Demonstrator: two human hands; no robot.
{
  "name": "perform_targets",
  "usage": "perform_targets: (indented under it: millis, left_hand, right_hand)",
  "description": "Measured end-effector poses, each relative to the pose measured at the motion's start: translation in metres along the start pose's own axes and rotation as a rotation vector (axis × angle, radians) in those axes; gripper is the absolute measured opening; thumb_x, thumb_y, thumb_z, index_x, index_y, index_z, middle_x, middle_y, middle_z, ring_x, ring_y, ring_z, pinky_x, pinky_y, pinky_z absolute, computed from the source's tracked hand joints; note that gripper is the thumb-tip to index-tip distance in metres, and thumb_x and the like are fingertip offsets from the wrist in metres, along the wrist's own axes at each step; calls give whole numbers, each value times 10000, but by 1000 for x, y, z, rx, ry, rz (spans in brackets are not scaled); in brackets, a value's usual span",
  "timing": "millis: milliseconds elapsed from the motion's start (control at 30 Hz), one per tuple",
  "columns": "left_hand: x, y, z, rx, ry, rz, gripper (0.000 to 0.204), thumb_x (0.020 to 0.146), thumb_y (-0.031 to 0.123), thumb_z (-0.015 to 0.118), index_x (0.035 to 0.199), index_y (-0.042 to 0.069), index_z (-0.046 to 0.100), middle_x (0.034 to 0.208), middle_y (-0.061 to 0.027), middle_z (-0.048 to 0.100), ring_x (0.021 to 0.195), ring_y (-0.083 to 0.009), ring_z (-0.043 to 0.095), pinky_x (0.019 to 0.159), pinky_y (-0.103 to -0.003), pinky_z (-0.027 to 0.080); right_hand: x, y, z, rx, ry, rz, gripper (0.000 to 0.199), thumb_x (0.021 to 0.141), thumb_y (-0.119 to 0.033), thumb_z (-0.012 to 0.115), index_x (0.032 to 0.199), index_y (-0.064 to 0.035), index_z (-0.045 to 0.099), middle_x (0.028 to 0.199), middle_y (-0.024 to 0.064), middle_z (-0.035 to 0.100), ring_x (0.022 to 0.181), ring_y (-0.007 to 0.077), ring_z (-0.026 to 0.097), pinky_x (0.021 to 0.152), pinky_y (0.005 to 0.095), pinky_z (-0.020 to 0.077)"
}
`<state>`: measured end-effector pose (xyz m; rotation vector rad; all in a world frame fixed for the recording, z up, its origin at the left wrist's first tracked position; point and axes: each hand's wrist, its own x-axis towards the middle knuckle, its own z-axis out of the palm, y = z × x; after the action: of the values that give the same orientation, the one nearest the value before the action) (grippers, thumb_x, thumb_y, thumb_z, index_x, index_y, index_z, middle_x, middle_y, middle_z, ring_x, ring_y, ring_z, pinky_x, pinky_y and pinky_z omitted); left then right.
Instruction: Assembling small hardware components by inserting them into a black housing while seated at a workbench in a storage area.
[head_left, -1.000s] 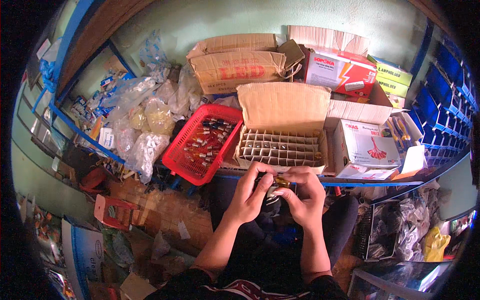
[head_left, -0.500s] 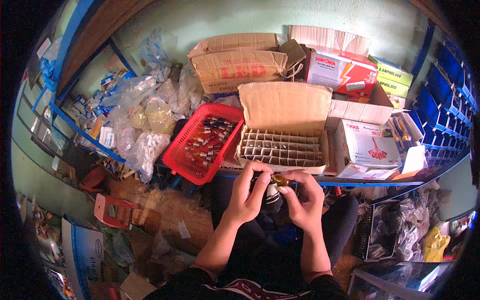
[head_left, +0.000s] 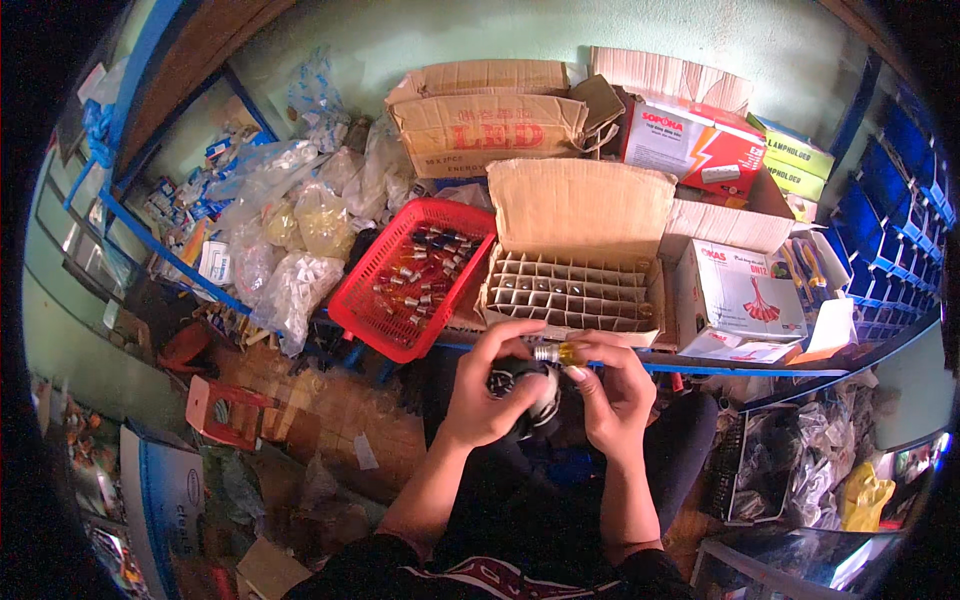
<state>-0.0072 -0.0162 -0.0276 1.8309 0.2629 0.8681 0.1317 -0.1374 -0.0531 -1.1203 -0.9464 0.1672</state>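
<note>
Between the thumb and fingers of my right hand [head_left: 618, 405] is a small yellow light bulb [head_left: 566, 353], its silvery screw base pointing left. My left hand [head_left: 485, 400] is curled around a dark, rounded thing with white stripes [head_left: 543, 400]; its kind is not clear, and my fingers cover part of it. The bulb base lies just above it, near my left fingertips. Beyond my hands stands an open carton [head_left: 582, 205] with a cardboard grid, a few cells showing small shiny tips. To its left, a red plastic basket [head_left: 345, 322] holds several small coloured bulbs [head_left: 425, 272].
Plastic bags [head_left: 300, 285] with small parts crowd the bench's left. A large brown carton [head_left: 490, 130] and a red-and-white box [head_left: 690, 150] stand behind; a white box [head_left: 745, 295] is at right. Blue bins [head_left: 890, 210] line the far right. A red stool [head_left: 228, 415] stands lower left.
The bulb's screw base now shows, apart from the striped thing it was close against. My left hand has turned and opened around that thing, exposing more of it. The view has shifted slightly.
</note>
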Motion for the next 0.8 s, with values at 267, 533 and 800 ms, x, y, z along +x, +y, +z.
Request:
perform_targets:
  millis: [267, 533, 800]
  left_hand:
    - [0, 9, 12, 5, 233, -12, 247, 989, 149, 716, 1169, -20, 699, 1112, -104, 743, 1064, -167, 681, 969, -328, 528]
    - [-2, 1, -8, 65, 253, 156, 214, 978, 151, 738, 1152, 26, 733, 1138, -96, 683, 1140, -234, 639, 1023, -366, 479]
    - [49, 13, -114, 603, 252, 38, 210, 982, 127, 743, 1168, 31, 732, 1076, -91, 728, 972, -176, 693, 889, -290, 528]
  right_hand:
    - [-5, -9, 10, 135, -221, 208, 719, 859, -112, 824, 1482, 45, 501, 1381, 201, 629, 1277, 253, 622, 1100, 378, 471]
    - [-12, -14, 29, -7, -271, 302, 396, 895, -7, 785, 1267, 16, 649, 1105, 106, 728, 1030, 146, 661, 950, 300, 513]
    - [-7, -1, -6, -41, -84, 290, 361, 891, 5, 778, 1236, 34, 675, 1082, 53, 706, 1011, 133, 639, 949, 280, 495]
